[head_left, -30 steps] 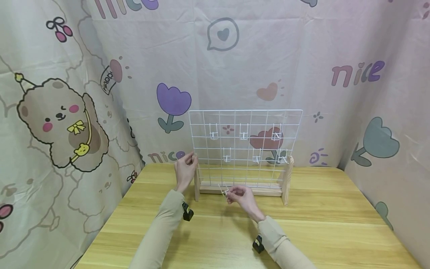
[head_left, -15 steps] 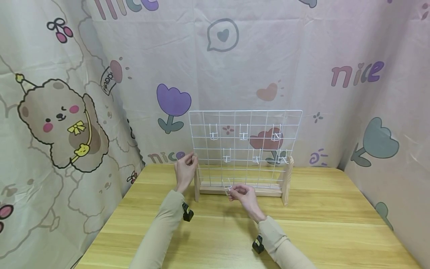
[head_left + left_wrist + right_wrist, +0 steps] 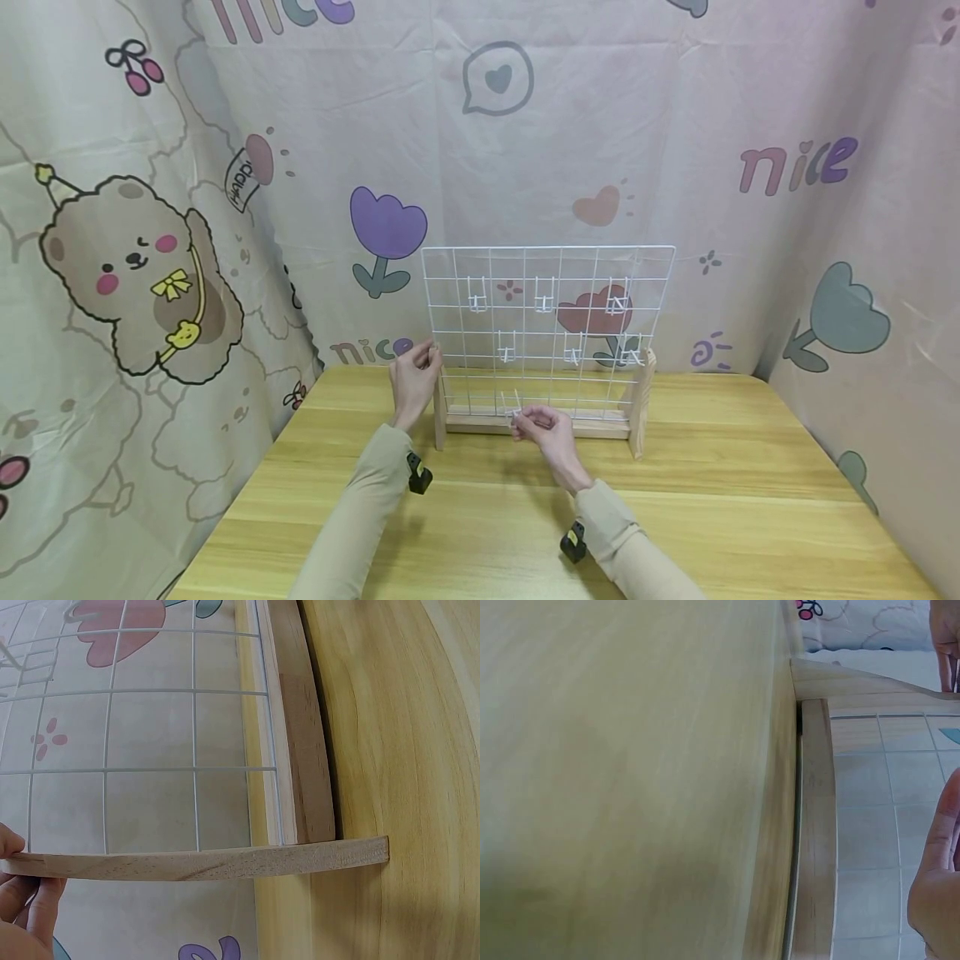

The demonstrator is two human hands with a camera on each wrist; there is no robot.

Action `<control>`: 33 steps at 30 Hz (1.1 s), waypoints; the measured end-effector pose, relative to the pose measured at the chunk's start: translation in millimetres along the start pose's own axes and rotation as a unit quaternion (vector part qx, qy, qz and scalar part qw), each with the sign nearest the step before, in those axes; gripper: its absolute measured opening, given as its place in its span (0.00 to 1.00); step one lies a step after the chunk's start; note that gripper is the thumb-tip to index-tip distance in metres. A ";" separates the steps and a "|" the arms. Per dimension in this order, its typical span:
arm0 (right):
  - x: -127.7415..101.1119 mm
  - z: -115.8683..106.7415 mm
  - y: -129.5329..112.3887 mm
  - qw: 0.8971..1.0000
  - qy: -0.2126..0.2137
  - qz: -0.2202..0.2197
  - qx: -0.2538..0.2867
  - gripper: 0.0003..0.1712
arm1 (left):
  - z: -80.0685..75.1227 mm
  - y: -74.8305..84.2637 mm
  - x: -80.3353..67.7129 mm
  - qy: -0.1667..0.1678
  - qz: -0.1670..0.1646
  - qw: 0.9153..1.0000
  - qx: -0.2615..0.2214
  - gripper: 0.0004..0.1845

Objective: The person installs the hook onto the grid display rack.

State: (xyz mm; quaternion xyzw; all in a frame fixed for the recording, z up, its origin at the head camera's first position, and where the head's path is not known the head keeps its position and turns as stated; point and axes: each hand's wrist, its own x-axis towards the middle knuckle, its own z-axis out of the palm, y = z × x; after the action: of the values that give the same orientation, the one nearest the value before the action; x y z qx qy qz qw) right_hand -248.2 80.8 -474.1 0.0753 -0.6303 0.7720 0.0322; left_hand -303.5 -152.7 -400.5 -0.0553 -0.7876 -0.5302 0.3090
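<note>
A white wire grid [image 3: 547,247] stands upright in a light wooden stand, its bottom beam [image 3: 300,750] lying on the table. My left hand [image 3: 414,385] pinches the top of the stand's left post [image 3: 195,864], with fingers on both faces of the wood in the left wrist view. Between thumb and fingertips, my right hand [image 3: 549,435] pinches a white wire hook [image 3: 513,412], its two prongs pointing up, low in front of the grid. The right wrist view shows part of the right hand [image 3: 939,877] beside the grid; the hook is hidden there.
Several white hooks hang on the grid in two rows, among them a top-left hook [image 3: 477,303] and a lower-right hook [image 3: 632,356]. The right post [image 3: 642,408] bounds the stand. Behind the wooden table [image 3: 720,517] hangs a printed curtain [image 3: 637,108].
My right hand has raised the hook slightly and shifted it a little to the right, closer to the grid's lower part. The left hand stays on the post.
</note>
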 end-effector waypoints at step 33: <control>5.5 -9.4 -3.7 0.992 0.096 -0.020 0.078 0.04 | 0.0 -0.5 0.8 0.003 0.004 1.000 -0.003 0.17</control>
State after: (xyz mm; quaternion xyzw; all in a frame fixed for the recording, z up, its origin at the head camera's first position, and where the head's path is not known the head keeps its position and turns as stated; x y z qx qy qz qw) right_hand -253.9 90.5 -471.5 0.0160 -0.5609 0.8215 0.1016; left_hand -304.4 -153.1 -400.5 -0.0578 -0.7853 -0.5311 0.3130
